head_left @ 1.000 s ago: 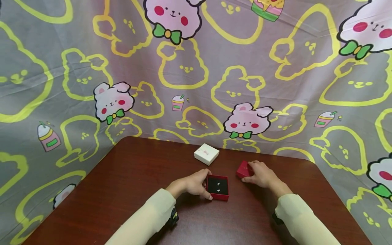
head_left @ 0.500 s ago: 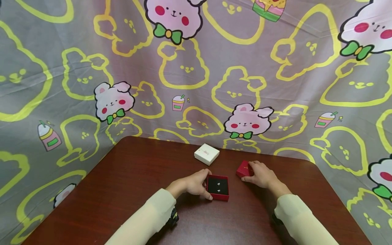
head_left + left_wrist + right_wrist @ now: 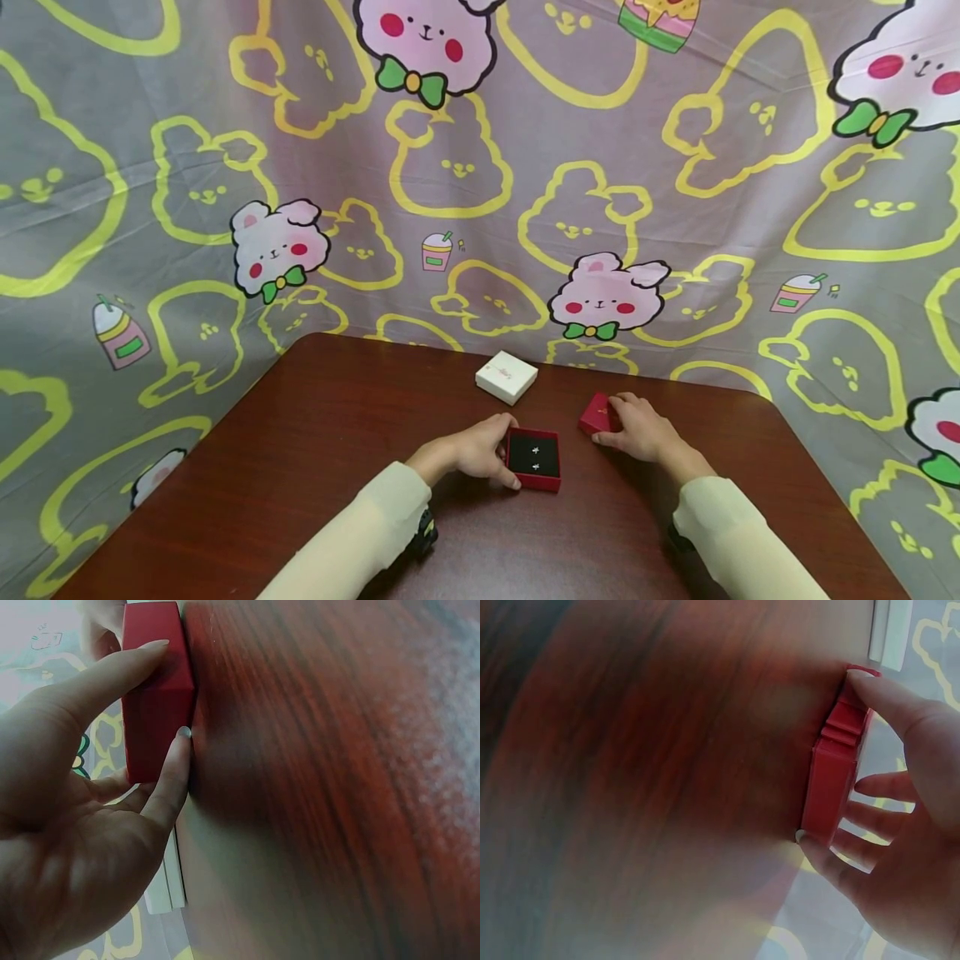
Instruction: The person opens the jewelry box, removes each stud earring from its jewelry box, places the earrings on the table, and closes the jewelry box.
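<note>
Box (image 3: 537,482) sits within left grip (image 3: 478,451), red lid (image 3: 596,414) within right grip (image 3: 641,427), both spread and pinching.

A dark reddish-brown table (image 3: 322,433) with a wood-grained, glossy top shows two rounded far corners. A white box (image 3: 504,382) lies near the middle of its far edge. An open red box (image 3: 542,483) sits farther from that edge, about midway between the left and right edges. A red boxy piece (image 3: 592,415) rests nearer the right edge.
</note>
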Motion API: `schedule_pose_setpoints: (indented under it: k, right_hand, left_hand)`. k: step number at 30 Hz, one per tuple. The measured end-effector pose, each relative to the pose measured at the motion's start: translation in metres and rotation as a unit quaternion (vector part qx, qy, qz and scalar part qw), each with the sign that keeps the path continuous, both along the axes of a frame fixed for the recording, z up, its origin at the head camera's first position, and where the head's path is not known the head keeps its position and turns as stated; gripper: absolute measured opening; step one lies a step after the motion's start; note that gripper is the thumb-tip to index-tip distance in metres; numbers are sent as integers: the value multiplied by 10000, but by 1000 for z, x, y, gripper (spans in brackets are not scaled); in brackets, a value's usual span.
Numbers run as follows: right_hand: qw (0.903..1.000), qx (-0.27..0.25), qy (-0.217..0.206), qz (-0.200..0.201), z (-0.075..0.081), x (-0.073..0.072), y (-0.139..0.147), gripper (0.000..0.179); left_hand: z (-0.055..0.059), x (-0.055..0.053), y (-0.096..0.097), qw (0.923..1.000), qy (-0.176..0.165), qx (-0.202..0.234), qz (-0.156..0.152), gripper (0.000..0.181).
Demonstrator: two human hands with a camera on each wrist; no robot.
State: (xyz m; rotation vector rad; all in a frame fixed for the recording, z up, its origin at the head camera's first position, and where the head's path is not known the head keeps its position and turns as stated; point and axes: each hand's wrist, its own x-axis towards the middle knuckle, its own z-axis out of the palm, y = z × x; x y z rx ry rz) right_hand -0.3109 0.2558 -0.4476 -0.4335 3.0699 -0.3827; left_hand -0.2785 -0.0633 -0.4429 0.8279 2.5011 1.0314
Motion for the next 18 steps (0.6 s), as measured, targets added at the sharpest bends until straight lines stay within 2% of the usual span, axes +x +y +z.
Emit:
schedule_pose_setpoints:
  k: [9, 18]
  right_hand:
    - [9999, -72, 84, 107, 6, 5, -2, 81]
    - [9988, 2, 387, 290, 16, 13, -8, 75]
  left_hand:
    - [-1, 0, 0, 10000, -39, 18, 42, 74]
    - [0, -1, 0, 10000, -64, -5, 24, 73]
